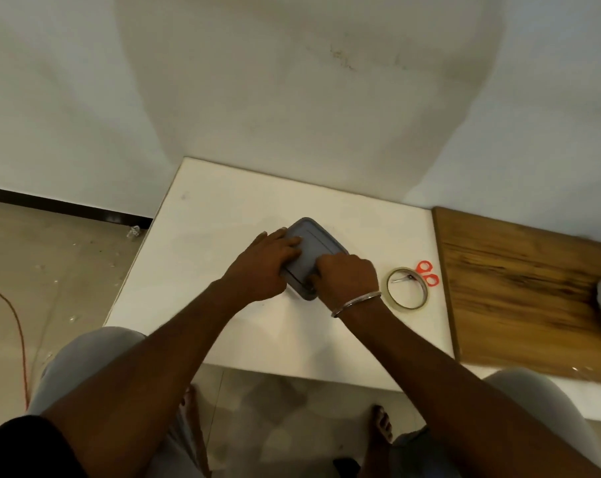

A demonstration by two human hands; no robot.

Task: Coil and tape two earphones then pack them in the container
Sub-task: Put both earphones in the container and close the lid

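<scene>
A grey rectangular container with its lid on lies in the middle of the white table. My left hand lies over its left side, fingers stretched flat across the lid. My right hand covers the near right corner, fingers curled down over the lid's edge and thumb against the rim. No earphones are in sight; what is inside the container is hidden.
A roll of clear tape lies to the right of the container, and orange-handled scissors partly sit under it. A wooden board lies further right. An orange cable runs over the floor at the left.
</scene>
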